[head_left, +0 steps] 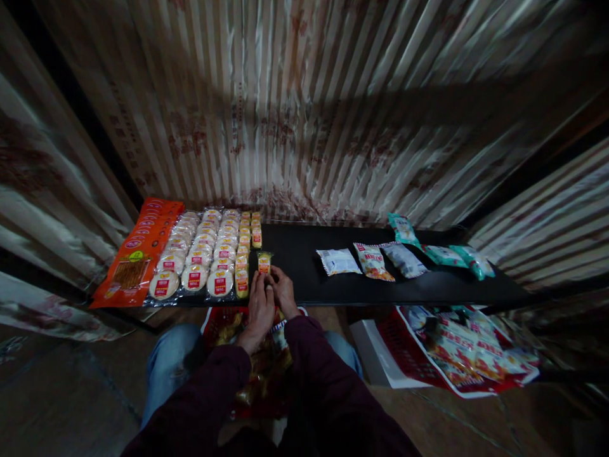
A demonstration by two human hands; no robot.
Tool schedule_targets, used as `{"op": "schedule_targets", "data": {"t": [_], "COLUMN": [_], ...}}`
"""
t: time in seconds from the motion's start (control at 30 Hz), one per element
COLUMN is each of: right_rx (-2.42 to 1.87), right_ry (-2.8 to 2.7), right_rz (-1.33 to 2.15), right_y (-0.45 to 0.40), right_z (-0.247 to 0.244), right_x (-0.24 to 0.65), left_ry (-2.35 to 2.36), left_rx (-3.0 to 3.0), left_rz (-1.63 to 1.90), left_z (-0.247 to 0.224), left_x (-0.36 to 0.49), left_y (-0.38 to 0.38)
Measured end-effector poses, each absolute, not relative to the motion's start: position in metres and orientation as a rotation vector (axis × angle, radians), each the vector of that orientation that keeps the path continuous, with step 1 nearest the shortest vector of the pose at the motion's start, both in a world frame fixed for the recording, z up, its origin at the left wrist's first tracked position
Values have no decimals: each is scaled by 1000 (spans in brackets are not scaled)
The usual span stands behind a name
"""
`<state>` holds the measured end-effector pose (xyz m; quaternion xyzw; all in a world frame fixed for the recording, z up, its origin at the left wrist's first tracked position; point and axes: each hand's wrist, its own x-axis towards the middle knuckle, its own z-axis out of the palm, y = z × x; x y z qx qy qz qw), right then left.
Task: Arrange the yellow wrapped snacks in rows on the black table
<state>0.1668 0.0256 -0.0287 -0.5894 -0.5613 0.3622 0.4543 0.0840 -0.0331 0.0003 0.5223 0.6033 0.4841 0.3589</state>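
My left hand [261, 306] and my right hand [284, 291] are close together at the front edge of the black shelf [304, 254]. Their bent fingers close around the near end of a small yellow snack pack [264, 262], partly hiding it. Just left of it runs a column of similar yellow packs [242, 266], with a shorter second column behind. Further left lie several rows of round white crackers in clear wrappers [194, 277], with red labels. An orange snack bag [137, 254] lies at the shelf's left end.
White-and-red snack bags [374, 261] and green bags [445, 255] lie on the shelf's right half. Below stands a red basket [404, 343] heaped with bags, beside a white box [375, 355]. Another red basket [208, 322] sits between my knees. Striped curtain [304, 114] hangs behind.
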Motion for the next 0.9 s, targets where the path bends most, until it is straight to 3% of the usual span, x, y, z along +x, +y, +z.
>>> {"op": "schedule_targets", "data": {"t": [0.9], "right_rx": [-1610], "right_ry": [-1650], "right_rz": [701], "right_y": [97], "right_z": [-25], "right_x": [151], "left_ry": [1712], "left_rx": [1390], "left_rz": [1087], "left_z": [4], "left_x": [86], "left_y": [34]}}
